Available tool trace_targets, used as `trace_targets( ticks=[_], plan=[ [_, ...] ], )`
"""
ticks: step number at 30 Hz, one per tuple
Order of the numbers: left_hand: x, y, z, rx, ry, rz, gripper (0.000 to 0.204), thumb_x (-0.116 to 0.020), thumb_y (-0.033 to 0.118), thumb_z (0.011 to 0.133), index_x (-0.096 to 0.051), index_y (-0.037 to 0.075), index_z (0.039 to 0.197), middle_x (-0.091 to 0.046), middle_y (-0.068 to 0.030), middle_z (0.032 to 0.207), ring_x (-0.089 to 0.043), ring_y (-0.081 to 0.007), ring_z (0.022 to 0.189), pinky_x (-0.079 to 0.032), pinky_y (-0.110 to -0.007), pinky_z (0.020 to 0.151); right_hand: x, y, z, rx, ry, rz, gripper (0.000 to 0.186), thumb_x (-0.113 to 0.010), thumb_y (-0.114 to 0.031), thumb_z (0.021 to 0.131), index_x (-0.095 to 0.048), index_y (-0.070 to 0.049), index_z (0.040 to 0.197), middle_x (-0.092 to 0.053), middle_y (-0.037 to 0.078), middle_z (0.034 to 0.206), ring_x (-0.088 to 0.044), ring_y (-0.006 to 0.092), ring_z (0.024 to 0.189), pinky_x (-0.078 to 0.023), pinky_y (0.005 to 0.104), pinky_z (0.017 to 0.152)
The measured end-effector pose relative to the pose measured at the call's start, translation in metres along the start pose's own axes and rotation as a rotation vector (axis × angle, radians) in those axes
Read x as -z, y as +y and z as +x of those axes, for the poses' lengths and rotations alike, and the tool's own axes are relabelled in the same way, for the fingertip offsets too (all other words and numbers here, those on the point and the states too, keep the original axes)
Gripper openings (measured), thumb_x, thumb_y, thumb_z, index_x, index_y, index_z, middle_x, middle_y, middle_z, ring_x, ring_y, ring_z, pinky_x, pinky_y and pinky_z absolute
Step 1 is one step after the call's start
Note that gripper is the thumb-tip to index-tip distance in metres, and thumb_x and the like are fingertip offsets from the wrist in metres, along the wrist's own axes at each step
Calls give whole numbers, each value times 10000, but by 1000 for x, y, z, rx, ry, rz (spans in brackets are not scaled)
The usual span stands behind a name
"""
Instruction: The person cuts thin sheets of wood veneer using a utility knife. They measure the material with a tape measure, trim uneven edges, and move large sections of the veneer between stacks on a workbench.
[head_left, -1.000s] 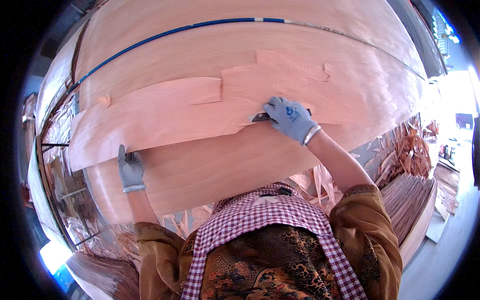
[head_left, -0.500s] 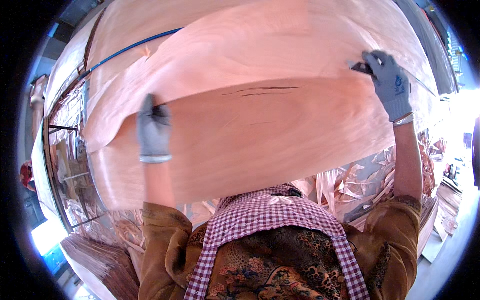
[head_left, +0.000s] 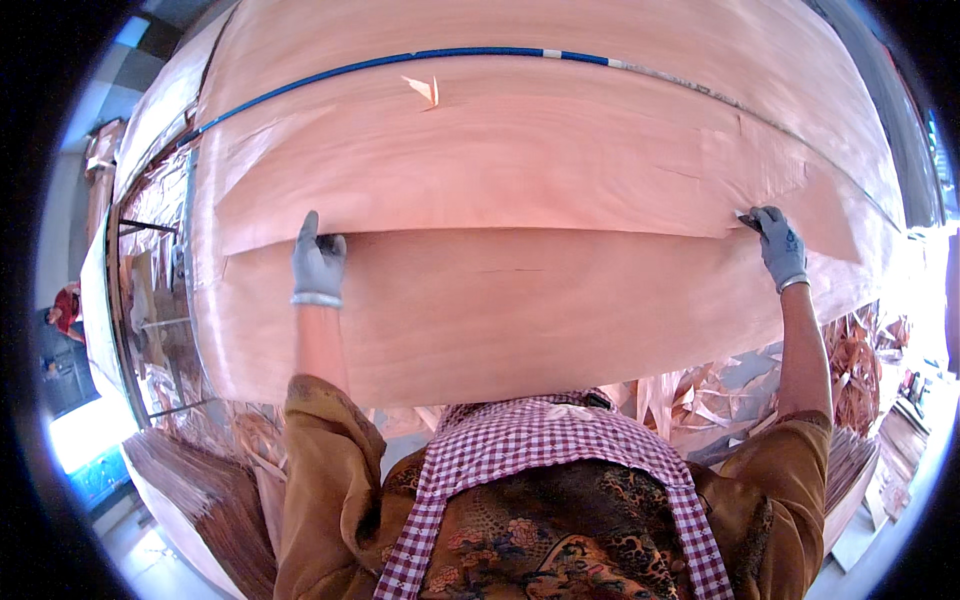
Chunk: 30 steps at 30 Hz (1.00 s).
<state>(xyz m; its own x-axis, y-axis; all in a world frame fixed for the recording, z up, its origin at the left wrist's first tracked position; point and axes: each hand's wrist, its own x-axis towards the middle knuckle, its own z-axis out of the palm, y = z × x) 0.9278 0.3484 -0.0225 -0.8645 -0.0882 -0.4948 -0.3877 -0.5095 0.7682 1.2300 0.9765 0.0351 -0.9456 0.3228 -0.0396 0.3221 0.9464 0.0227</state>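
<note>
A thin, pinkish-brown wood veneer sheet (head_left: 480, 190) lies across a larger, similar sheet (head_left: 500, 320), its near edge slightly raised. On the left, my left hand (head_left: 319, 262), in a grey glove, pinches that near edge, thumb and fingers closed round it. My right hand (head_left: 781, 247), gloved the same way, is closed on a small dark flat tool (head_left: 746, 217) whose pale tip points left. This hand rests at the sheet's right part, where the veneer wrinkles. The tool's exact kind is hidden by the fingers.
A long blue and grey rod (head_left: 460, 50) crosses the veneer beyond my hands. A small torn scrap (head_left: 430, 92) lies near it. Torn veneer strips (head_left: 700, 390) litter the near side. Stacked veneer (head_left: 210, 500) stands lower left. Another person (head_left: 66, 310) is far left.
The upper sheet has come down and nearer, lying flatter, and now covers the long cracks in the lower sheet. My right hand has moved down toward me; the left has shifted slightly. More rod shows.
</note>
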Motion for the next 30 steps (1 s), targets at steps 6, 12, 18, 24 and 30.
trace_targets(
  ticks=[6, 12, 18, 24, 30],
  plan=[
    [-25, 49, 31, -132, -375, -189, 100, -523, 130, 896, -583, 66, 849, -620, -69, 857, -594, -204, 850, -511, -407, 836, -12, 7, 4, 56, 40, 195, 343, -468, 1, 816, -608, -123, 1104, -568, 111, 1106, -568, 316, 1006, -470, 389, 841],
    [-41, 66, 6, -227, -99, 118, 125, -556, 176, 885, -551, 53, 902, -614, -85, 772, -612, -195, 656, -521, -327, 535, -10, 8, -1, 15, -8, 187, 334, -466, -2, 837, -605, -108, 1122, -570, 110, 1111, -572, 295, 1023, -467, 369, 857],
    [8, 14, -8, 11, 256, 265, 148, -614, 191, 863, -534, 80, 808, -553, -53, 647, -555, -176, 504, -353, -276, 375, 1, 17, 2, 94, -73, 174, 390, -488, 29, 784, -570, -84, 1149, -550, 137, 1137, -559, 321, 1038, -464, 379, 865],
    [50, 15, -31, -750, 284, 1019, 181, -604, 214, 870, -592, 40, 922, -638, -100, 834, -616, -265, 725, -477, -376, 589, 50, 7, 11, -72, -181, -69, 400, -516, 9, 738, -504, 20, 1137, -511, 205, 1069, -556, 359, 944, -466, 394, 804],
    [8, 9, -20, -1032, 140, 1936, 436, -419, 327, 927, -481, 132, 1311, -409, -100, 1399, -339, -299, 1313, -187, -487, 1087, 67, -230, 81, 90, -572, 1006, 281, -515, -161, 899, -531, 1, 1128, -588, 80, 834, -609, 161, 720, -479, 289, 625]
  ],
)
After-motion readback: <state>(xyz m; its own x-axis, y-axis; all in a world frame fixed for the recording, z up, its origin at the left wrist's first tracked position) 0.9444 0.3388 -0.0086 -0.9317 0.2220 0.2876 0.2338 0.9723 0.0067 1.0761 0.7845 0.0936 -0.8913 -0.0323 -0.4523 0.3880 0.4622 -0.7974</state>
